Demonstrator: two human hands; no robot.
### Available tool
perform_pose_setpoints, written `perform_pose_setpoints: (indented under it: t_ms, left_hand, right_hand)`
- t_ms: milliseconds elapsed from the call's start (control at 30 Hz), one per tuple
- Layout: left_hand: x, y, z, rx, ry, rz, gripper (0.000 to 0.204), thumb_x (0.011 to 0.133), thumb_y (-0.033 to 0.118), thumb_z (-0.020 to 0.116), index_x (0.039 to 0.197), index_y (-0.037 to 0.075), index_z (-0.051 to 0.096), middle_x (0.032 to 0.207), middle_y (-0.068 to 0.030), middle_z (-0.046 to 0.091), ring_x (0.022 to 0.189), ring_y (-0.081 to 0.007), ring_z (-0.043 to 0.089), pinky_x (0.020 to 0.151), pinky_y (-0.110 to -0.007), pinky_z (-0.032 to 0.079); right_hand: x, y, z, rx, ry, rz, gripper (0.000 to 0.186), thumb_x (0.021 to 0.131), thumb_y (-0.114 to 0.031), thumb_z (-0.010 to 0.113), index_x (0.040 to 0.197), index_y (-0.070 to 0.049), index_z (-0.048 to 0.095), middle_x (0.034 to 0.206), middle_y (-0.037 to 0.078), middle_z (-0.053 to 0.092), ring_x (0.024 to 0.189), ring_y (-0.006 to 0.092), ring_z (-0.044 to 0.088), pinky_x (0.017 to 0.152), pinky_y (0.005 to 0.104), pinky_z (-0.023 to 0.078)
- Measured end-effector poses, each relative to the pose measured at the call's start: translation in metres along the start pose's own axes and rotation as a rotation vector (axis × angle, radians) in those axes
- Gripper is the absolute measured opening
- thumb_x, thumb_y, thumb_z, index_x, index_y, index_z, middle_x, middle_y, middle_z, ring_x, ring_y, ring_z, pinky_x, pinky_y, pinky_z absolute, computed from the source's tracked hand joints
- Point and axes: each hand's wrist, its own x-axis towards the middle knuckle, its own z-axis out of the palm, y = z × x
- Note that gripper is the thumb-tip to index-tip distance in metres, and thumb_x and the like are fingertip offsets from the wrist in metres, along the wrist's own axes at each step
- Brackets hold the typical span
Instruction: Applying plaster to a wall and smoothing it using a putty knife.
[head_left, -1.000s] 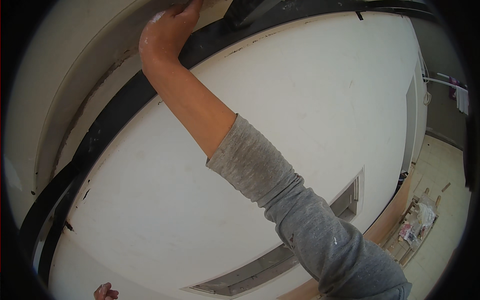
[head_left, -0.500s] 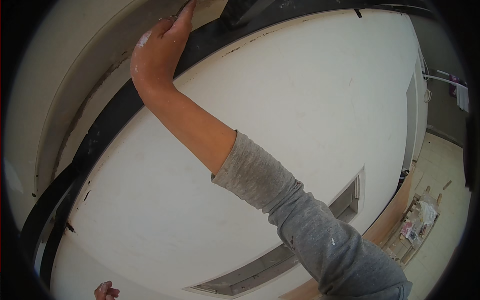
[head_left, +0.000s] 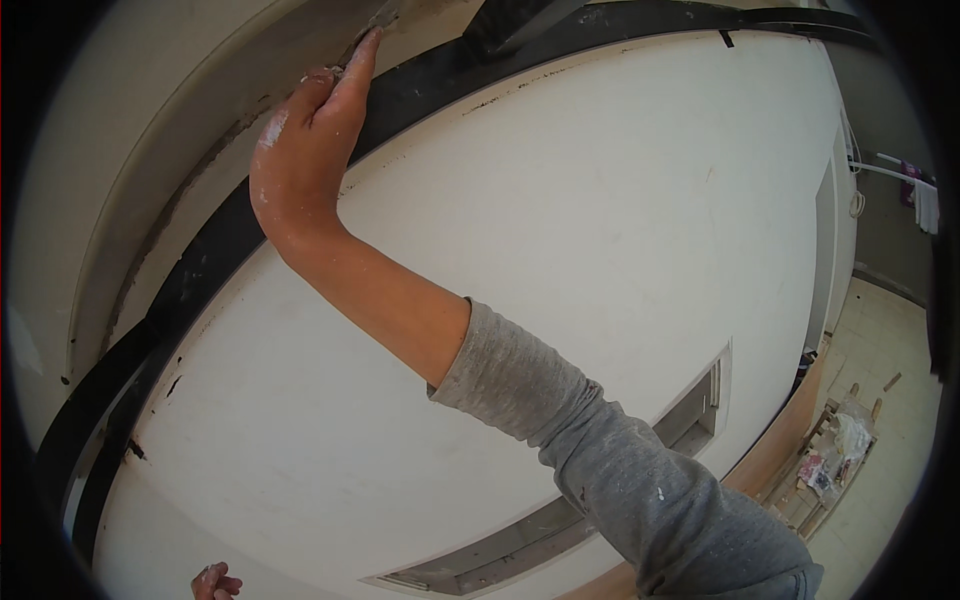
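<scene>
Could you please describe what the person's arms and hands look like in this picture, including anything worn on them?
The right hand is bare, with no glove, and is flecked with white plaster-like smears on its back and fingers. The right forearm is bare up to a grey knitted sleeve, pushed back and dotted with small white specks. Of the left hand only a bare part shows at the lower edge, with a whitish smear; its arm is out of view.

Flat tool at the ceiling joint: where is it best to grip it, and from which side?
Probably at its lower end, from below, as the right hand does; of the flat tool only the grey tip shows, pressed up against the joint.
</scene>
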Motion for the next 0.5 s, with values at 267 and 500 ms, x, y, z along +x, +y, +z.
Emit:
perform_pose_setpoints:
  t_ms: [267,500]
  left_hand:
    - [-0.003,-0.014,-0.008,0.015,0.033,-0.025,0.046,0.096,0.039,0.05,0.099,-0.004,0.067,0.088,-0.0141,0.066,0.078,-0.0246,0.061,0.069,-0.036,0.05]
    - [0.001,-0.013,-0.003,-0.016,0.044,0.03,0.046,0.096,0.037,0.049,0.096,-0.006,0.067,0.089,-0.0153,0.067,0.078,-0.0256,0.061,0.069,-0.036,0.05]
  right_hand:
    - [0.081,0.002,-0.014,0.014,0.173,0.042,0.053,0.099,-0.007,0.023,0.149,0.002,0.005,0.154,0.024,0.012,0.142,0.0333,0.021,0.117,0.038,0.022]
    - [0.078,0.006,-0.011,0.007,0.108,0.189,0.054,0.099,-0.006,0.026,0.148,0.004,0.008,0.149,0.026,0.022,0.137,0.0348,0.03,0.113,0.0386,0.027]
